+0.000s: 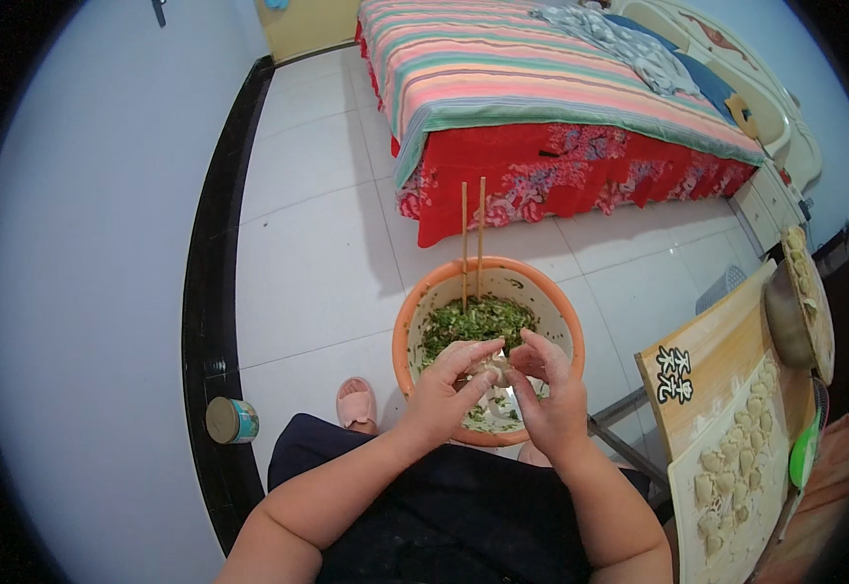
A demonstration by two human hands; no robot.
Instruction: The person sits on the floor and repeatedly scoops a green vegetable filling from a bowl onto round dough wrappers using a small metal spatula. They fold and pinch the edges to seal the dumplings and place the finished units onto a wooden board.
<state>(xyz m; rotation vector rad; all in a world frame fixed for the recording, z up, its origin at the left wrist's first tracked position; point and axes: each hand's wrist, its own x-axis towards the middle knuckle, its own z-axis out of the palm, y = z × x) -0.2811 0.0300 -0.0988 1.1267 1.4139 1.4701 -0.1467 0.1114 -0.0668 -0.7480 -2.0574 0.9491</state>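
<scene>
Both hands met over the orange bowl [407, 331], pinching one small pale dumpling [494, 371] between them. Left hand [444, 389] curled around the dumpling from its side, thumb and forefinger closed on the dough; right hand [551, 394] closed on it from the other side, fingertips pressed to the same piece. The dumpling sat just above the near part of the bowl, held clear of the filling.

The bowl held chopped green filling [475, 321], and two wooden chopsticks [472, 234] stood upright in it at the far side. It rested in front of the person's dark-clothed lap, above a white tiled floor [317, 243]. A pink slipper [355, 401] showed just left of the bowl, and a small round tin [232, 420] lay further left by the dark skirting.

To the right, a wooden board [726, 341] on the worktop carried rows of finished dumplings [736, 457]. A bed [541, 78] with a striped cover and red valance stood beyond.
</scene>
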